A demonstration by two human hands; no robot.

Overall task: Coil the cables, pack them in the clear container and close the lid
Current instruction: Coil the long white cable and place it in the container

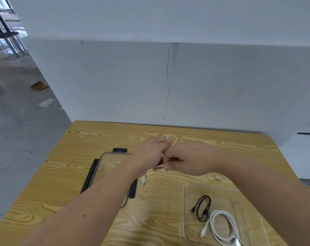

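Head view: both forearms reach in from the near edge and meet above the middle of the tabletop (61,174).
Left hand (150,153): curled closed around a pale cable (144,181), knuckles touching the right hand.
Right hand (188,158): fingers pinched together on the same cable, thumb tip up against the left hand.
Pale cable: mostly hidden between the two hands; one end with a plug hangs below the left wrist, close above the wood.
Clear container (186,201): open, on the tabletop at the near right, partly covered by the right forearm.
Black cable (203,207): coiled, lying inside the container toward its far left part.
White cable (221,226): coiled, inside the container, just beside the black one and nearer to the camera.
Lid (106,167): clear panel with black clasps, lying flat to the left of the hands, well apart from the container; the left forearm crosses over its near right part.
In the way: the forearms hide part of the lid and the container's right side.
Tabletop: light wood with strong yellow grain.
Room: white partition wall (221,77) directly behind the tabletop, with a thin vertical seam; grey glossy floor (17,121) to the left with a flat cardboard piece (39,85) on it.
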